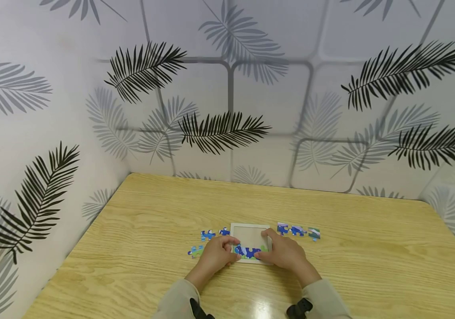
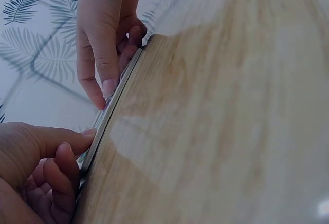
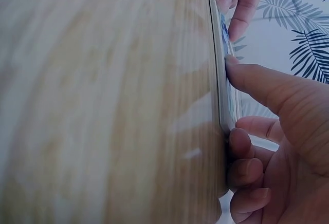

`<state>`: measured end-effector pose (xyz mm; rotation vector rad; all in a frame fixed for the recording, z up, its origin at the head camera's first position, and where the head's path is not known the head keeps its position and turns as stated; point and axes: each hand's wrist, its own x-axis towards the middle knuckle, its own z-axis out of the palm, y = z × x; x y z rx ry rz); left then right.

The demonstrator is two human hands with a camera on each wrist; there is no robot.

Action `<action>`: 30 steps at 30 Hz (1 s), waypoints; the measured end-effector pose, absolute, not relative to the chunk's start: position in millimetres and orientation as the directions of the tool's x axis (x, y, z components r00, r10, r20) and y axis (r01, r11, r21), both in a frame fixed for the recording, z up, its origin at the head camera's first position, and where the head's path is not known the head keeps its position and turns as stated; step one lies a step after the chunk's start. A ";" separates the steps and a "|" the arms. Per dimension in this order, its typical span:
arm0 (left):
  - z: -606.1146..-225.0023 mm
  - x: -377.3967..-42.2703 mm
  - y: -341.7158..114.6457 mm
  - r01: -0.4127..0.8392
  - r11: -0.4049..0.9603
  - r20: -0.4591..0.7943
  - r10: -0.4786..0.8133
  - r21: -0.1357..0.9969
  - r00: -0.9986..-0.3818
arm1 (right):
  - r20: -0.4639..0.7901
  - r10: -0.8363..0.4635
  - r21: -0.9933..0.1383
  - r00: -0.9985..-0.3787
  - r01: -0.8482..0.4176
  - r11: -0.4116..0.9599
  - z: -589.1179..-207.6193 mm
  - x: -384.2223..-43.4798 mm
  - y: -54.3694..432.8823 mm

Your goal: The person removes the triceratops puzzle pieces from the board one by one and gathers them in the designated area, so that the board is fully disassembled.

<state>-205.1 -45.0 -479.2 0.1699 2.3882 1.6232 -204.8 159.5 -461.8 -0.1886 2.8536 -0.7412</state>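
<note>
A shallow white-rimmed puzzle tray [image 1: 247,225] lies on the table, with joined blue and green jigsaw pieces [image 1: 247,252] along its near side and bare beige backing beyond. My left hand [image 1: 216,251] grips the tray's left side, thumb at the near left corner; in the left wrist view this hand [image 2: 31,167] has its other fingers curled beside the edge. From the right, my right hand [image 1: 289,253] holds the tray, its thumb pressing on the fitted pieces and its index finger at the far right rim. The right wrist view shows this hand's [image 3: 293,126] lower fingers curled against the tray's side.
Loose jigsaw pieces lie left of the tray: a blue one [image 1: 224,231], a light blue one [image 1: 207,235] and a green one [image 1: 196,251]. To the right are joined or touching blue pieces [image 1: 298,231] and a grey-green piece [image 1: 314,233]. A leaf-patterned wall [image 1: 267,159] backs the wooden table [image 1: 152,212].
</note>
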 end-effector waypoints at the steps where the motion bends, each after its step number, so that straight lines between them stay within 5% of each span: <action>1: -479.3 -205.3 -44.9 -0.043 0.370 -0.137 0.233 0.928 -0.963 | -0.148 -0.168 -0.491 -0.974 -0.075 0.868 -461.3 -204.8 159.3; 30: -479.7 -204.2 -46.6 -0.007 0.314 -0.065 0.172 0.949 -0.983 | -0.159 -0.152 -0.492 -0.976 -0.055 0.869 -461.9 -204.8 158.0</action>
